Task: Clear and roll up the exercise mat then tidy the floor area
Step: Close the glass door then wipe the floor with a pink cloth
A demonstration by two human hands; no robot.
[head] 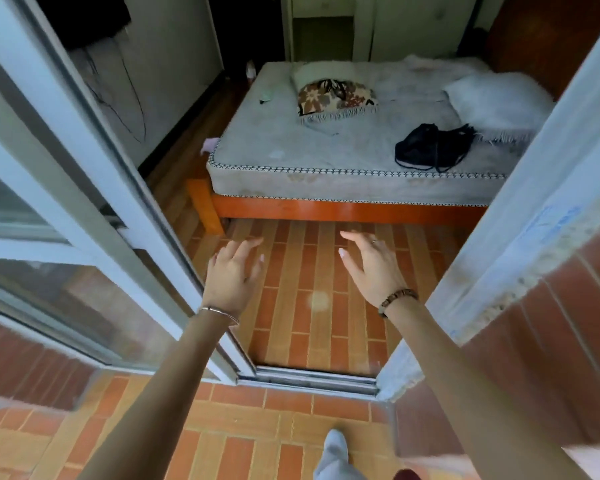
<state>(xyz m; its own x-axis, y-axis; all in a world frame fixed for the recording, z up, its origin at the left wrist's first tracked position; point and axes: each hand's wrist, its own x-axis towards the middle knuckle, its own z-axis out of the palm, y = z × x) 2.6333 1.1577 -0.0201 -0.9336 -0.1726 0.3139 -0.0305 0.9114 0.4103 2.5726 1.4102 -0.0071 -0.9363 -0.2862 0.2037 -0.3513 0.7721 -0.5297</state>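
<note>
As I face the doorway, my left grip (234, 271) and right grip (371, 268) hover with fingers spread, holding nothing. Sliding door frame (146, 188) bounds the left, wall edge (520, 209) the right; tiled floor (302, 327) runs between them to the bed (343, 209). Black bag (430, 147) lies on mattress (291, 161). Mat location: cannot tell.

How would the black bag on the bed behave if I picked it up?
Probably floppy: the black bag lies slumped and creased on the mattress. Likely light, since it looks collapsed rather than stuffed. Its thin cords trail loose, so they may dangle or snag.
</note>
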